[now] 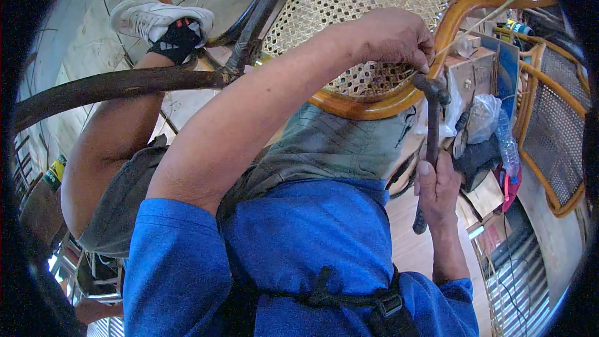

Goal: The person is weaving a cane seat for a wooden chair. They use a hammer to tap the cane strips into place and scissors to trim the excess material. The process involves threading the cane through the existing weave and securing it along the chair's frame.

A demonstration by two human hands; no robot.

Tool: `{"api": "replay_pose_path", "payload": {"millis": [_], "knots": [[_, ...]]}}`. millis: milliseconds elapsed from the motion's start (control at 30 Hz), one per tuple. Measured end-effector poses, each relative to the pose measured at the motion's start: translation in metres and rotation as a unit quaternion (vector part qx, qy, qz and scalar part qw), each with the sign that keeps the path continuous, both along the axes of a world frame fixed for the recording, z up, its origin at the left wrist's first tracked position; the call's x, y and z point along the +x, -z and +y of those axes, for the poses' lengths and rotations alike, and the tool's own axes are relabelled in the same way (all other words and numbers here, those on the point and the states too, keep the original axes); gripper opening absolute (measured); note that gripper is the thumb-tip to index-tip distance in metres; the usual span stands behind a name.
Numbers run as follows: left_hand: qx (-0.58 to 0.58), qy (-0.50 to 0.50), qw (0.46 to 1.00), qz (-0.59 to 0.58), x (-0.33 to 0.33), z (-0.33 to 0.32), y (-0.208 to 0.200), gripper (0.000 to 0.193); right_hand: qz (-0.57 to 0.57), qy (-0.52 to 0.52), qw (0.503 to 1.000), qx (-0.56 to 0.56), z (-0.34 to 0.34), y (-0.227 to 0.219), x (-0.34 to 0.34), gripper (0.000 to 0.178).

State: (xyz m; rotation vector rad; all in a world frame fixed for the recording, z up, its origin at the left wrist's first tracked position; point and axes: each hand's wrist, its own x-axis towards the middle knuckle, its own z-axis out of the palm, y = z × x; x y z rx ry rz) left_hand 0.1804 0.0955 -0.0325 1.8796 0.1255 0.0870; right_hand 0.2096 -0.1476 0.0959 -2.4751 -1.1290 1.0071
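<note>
A wooden chair frame (362,110) with a glossy brown curved rim and woven cane webbing (349,0) rests across my lap. My left hand (399,36) is closed in a pinch at the inner edge of that rim, on the webbing. From its fingertips a thin pale cane strip (477,25) runs up to the right across the rim. My right hand (440,184) is wrapped around the handle of a dark hammer (432,125), held upright. The hammer head is at the rim, just below my left fingertips; whether it touches the wood I cannot tell.
A dark bent pole (125,84) crosses at the left, by my leg and white shoe (159,20). At the right are a wooden box (474,68), a clear plastic bag (483,118), a plastic bottle (506,143) and another cane-panelled frame (555,118).
</note>
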Motion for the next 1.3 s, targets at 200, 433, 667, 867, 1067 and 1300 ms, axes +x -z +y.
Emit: {"api": "replay_pose_path", "payload": {"millis": [200,433,667,867,1067,1300], "knots": [[-0.029,0.015,0.999,0.019,-0.001,0.002,-0.004,0.025,-0.056,-0.132,0.989,-0.035,0.013,-0.008,0.002,0.028],[-0.039,0.019,0.999,-0.005,0.003,0.000,0.006,0.026,-0.006,-0.055,0.996,-0.063,0.002,-0.011,0.015,0.031],[-0.035,0.013,0.999,-0.019,-0.001,0.001,0.002,0.026,-0.031,-0.053,0.987,-0.149,0.026,-0.012,0.012,0.027],[-0.063,0.018,0.998,0.004,-0.004,0.001,-0.004,0.024,-0.038,-0.039,0.992,-0.113,0.011,0.000,0.011,0.029],[-0.120,-0.018,0.992,-0.036,-0.005,0.005,-0.004,0.026,-0.012,0.266,0.964,-0.019,-0.094,0.071,-0.007,0.032],[-0.056,-0.112,0.991,0.054,-0.035,-0.006,-0.014,0.032,-0.097,0.173,0.980,-0.028,-0.146,0.134,-0.022,0.030]]}}
